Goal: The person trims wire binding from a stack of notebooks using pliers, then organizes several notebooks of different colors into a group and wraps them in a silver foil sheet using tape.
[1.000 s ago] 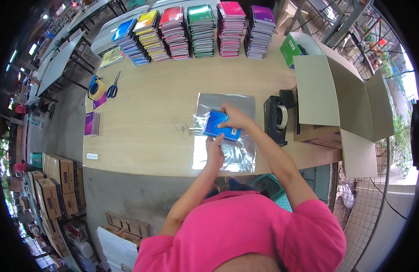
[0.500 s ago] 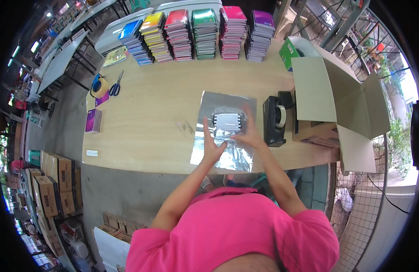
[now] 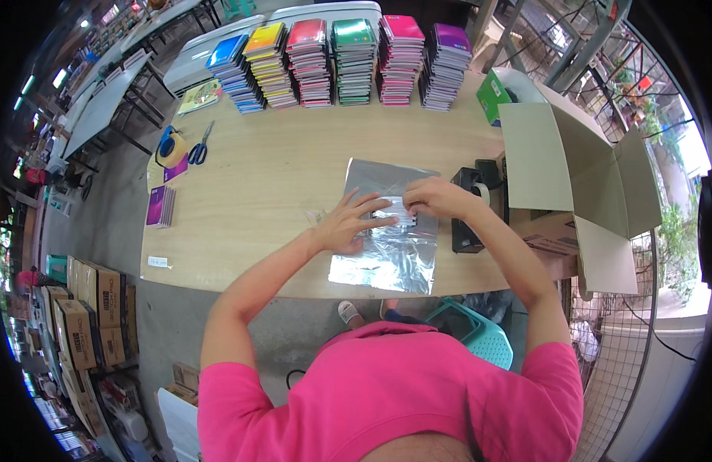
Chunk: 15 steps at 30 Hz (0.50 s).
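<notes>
A shiny silver plastic sheet (image 3: pixel 383 266) lies flat near the front edge of the table. On its middle sits a small white block-like bundle (image 3: pixel 402 212) with dark marks along its side, partly covered by my fingers. My left hand (image 3: pixel 354 221) rests over the bundle's left part, its fingers spread. At the upper right of the bundle, my right hand (image 3: pixel 440 198) has its fingers curled and pressed together; what they pinch is hidden. Just right of the sheet stands a black tape dispenser (image 3: pixel 465 219), partly behind my right forearm.
Several tall stacks of colourful notebooks (image 3: pixel 354 65) line the table's far edge. An open cardboard box (image 3: pixel 537 158) stands at the right. Scissors (image 3: pixel 201 146), a tape roll (image 3: pixel 171 154) and a small purple notebook pile (image 3: pixel 160 206) lie at the left. Below is a teal stool (image 3: pixel 479 339).
Both hands were spread at either side of the bundle. Now the left lies across it, and the right has shifted to its upper right with fingers closed.
</notes>
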### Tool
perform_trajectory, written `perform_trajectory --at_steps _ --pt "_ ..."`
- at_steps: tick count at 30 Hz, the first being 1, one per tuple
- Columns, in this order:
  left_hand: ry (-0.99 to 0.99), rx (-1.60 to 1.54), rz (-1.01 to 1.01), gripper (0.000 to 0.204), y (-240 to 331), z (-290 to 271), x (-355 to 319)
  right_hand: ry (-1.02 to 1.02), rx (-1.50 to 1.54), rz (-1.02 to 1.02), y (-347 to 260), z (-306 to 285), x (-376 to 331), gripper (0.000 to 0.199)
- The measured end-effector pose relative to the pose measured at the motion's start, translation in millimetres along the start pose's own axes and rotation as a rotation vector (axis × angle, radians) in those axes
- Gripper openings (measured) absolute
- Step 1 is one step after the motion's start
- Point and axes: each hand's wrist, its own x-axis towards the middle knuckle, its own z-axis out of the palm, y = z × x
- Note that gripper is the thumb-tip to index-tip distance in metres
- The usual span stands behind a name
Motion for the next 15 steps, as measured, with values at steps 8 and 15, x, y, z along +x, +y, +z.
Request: perform_trajectory --at_steps 8,15 --pt "-0.200 0.064 -0.004 0.099 -3 -8 12 0.354 -0.106 -0.143 13 43 14 0.031" --pt "0.231 -0.080 -0.078 0.084 15 26 -4 0.620 0.797 0.331 37 111 11 0.116"
